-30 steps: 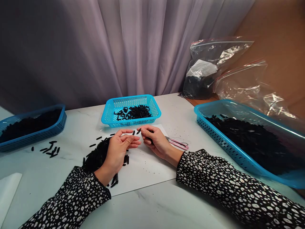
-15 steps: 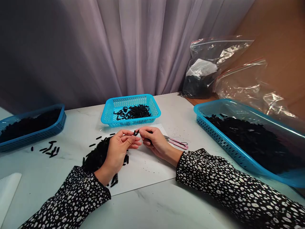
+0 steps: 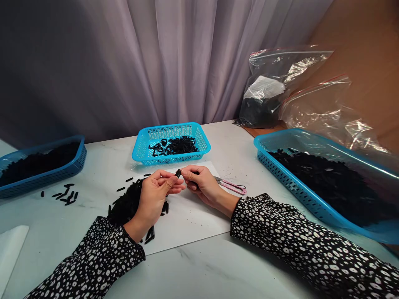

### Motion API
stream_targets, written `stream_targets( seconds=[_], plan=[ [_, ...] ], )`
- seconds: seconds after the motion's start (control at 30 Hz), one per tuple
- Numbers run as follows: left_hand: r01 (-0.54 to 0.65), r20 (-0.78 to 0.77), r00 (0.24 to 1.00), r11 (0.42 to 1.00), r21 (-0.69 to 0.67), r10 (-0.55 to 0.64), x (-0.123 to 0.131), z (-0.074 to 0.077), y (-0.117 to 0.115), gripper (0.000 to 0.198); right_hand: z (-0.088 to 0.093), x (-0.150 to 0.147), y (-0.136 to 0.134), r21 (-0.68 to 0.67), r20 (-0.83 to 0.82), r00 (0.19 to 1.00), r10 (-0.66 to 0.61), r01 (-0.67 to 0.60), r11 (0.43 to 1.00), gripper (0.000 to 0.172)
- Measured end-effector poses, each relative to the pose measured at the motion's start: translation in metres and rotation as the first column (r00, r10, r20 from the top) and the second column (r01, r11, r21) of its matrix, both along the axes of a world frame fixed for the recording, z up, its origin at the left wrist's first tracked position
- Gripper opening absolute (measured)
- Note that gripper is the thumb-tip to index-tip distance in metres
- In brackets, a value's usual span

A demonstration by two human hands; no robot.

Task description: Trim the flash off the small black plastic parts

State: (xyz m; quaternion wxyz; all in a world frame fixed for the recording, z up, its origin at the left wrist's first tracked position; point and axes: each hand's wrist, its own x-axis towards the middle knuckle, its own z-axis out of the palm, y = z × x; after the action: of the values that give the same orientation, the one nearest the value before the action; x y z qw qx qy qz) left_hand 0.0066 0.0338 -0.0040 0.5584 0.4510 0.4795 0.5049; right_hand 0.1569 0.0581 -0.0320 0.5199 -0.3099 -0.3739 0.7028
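Observation:
Between my hands, above the white paper (image 3: 187,226), a small black strip-like piece (image 3: 178,173) is pinched. My left hand (image 3: 154,195) grips it between thumb and fingers. My right hand (image 3: 205,185) is closed, with its thumb and forefinger tips at the piece's right end. Something dark also shows inside its curled fingers, too hidden to name. Under and beside my left wrist lies a heap of similar black pieces (image 3: 123,207). Pink-handled scissors (image 3: 232,186) lie just beyond my right hand, partly covered by it.
A small blue basket (image 3: 171,158) with black pieces stands behind my hands. Larger blue baskets hold dark heaps at left (image 3: 81,157) and right (image 3: 288,189). Loose pieces (image 3: 67,194) lie at left. Clear zip bags (image 3: 262,104) stand at back right, before a grey curtain (image 3: 183,62).
The black piece has turned between my fingertips and now shows a broader side. My hands have hardly moved otherwise.

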Motion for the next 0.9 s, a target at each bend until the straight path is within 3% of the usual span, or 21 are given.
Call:
stream_targets(
  seconds=[0.5,0.73,0.9],
  plan=[
    [-0.008,-0.095,0.995,0.999,0.033,0.011,0.0016,-0.0002,-0.0004,0.034,0.0025,-0.0012,0.0007,-0.031,0.003,0.999,0.042,-0.041,0.999,0.04],
    [-0.001,-0.063,0.998,0.991,0.132,0.009,0.0002,-0.0057,0.0032,0.026,0.0042,0.0009,0.0002,-0.095,-0.024,0.998,0.053,-0.055,0.994,0.044],
    [0.017,-0.058,0.998,0.993,0.121,-0.01,-0.0005,-0.0046,0.0031,0.024,0.0028,0.0013,0.0,-0.086,-0.031,0.997,0.065,-0.067,0.994,0.045]
  ],
)
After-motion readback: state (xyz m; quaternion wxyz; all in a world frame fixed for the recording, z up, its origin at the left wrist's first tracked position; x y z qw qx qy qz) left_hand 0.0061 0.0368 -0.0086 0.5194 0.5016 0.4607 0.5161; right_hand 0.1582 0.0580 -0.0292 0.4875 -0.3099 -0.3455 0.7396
